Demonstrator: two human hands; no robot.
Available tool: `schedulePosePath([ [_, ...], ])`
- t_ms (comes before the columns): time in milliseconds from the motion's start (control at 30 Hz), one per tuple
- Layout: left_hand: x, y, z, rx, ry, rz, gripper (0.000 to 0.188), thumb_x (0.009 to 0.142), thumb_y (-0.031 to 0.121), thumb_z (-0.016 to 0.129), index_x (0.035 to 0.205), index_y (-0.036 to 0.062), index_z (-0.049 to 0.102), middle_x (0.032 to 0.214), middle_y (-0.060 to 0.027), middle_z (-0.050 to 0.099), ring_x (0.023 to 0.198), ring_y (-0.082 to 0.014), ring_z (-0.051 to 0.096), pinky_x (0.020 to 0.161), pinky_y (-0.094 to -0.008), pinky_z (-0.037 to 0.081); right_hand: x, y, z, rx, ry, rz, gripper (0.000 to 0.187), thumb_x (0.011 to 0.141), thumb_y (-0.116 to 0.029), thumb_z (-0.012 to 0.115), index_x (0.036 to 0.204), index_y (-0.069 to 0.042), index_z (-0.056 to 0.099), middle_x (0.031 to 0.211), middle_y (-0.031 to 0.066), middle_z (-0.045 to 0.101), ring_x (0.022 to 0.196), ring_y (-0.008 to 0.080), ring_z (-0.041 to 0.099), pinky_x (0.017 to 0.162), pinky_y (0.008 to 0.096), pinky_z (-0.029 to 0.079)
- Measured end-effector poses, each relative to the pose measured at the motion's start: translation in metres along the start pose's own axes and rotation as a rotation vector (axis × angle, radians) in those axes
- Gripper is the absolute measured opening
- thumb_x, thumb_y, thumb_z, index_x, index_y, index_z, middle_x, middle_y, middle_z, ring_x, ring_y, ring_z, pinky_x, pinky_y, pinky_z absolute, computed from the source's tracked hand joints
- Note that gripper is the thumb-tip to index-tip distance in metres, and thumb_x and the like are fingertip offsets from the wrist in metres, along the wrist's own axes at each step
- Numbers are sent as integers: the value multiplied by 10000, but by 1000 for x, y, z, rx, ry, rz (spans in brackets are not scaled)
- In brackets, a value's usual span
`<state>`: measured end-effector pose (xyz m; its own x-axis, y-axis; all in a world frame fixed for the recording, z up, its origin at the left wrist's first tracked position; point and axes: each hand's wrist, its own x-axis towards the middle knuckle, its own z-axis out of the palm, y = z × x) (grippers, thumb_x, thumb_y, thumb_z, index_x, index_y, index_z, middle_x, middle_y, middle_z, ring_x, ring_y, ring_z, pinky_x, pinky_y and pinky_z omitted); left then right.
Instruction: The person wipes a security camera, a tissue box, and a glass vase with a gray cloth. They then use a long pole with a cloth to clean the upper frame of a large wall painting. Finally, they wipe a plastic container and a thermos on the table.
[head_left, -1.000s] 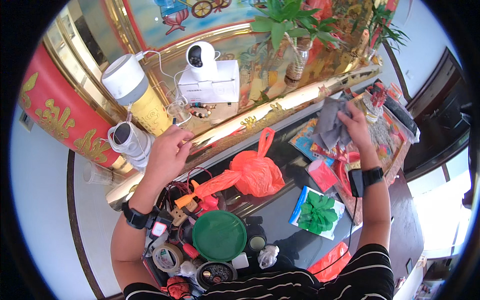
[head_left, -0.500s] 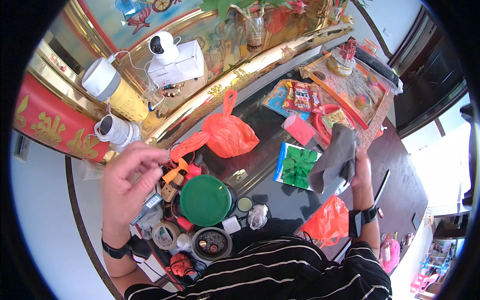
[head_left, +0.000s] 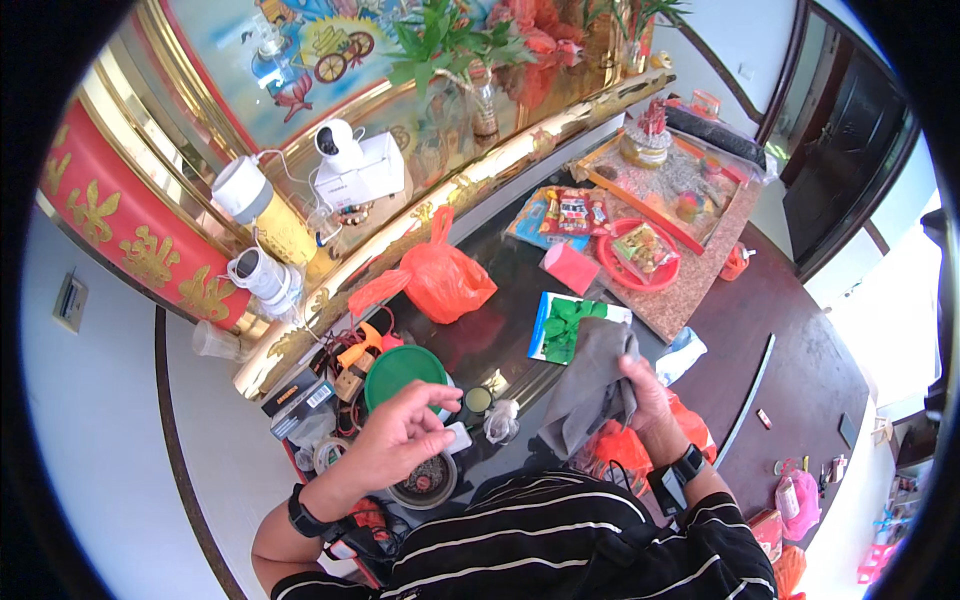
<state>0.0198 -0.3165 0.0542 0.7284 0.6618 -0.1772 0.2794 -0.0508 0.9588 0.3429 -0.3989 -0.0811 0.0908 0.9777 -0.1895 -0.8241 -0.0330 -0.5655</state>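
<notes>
Cloth (head_left: 588, 388) over black tabletop (head_left: 513, 290), pale wall (head_left: 95, 430)

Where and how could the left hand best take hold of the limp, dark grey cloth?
Probably the left hand should pinch the loose lower-left edge of the limp, dark grey cloth, coming from the left. The right hand grips the cloth's right side, while this opposite edge is free of it and faces the left hand.

White security camera (head_left: 338, 146) on white box (head_left: 362, 174); leafy plant (head_left: 435, 42) in glass vase (head_left: 485, 112); orange-red plastic bag (head_left: 450, 284), handle loop up; red plate (head_left: 640, 285) holding packet (head_left: 643, 247); dark door (head_left: 825, 185) upper right.
</notes>
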Motion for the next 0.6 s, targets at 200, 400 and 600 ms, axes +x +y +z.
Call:
schedulePosePath([
  [200, -6, 13, -5, 231, -14, 57, 435, 844, 21, 667, 1249, 10, 509, 1106, -85, 519, 779, -90, 564, 666, -224, 505, -22, 3, -1, -58, 150, -50, 412, 819, -7, 642, 1215, 34, 535, 1078, 137, 650, 932, 260, 668, 844, 404, 555],
  [400, -12, 68, -28, 383, 100, 83, 414, 864, 48, 644, 1255, 12, 512, 1115, -77, 528, 789, -85, 552, 702, -236, 483, -52, 13, -29, -74, 205, -132, 414, 826, 0, 604, 1232, 39, 531, 1114, 138, 646, 973, 253, 658, 878, 380, 535],
  [600, -41, 121, 5, 88, 94, 110, 488, 889, 81, 615, 1336, 32, 426, 1158, -107, 529, 811, -118, 603, 685, -226, 494, -84, 30, -59, -105, 304, -118, 433, 804, 29, 590, 1232, 39, 534, 1097, 138, 654, 959, 262, 661, 864, 390, 538],
])
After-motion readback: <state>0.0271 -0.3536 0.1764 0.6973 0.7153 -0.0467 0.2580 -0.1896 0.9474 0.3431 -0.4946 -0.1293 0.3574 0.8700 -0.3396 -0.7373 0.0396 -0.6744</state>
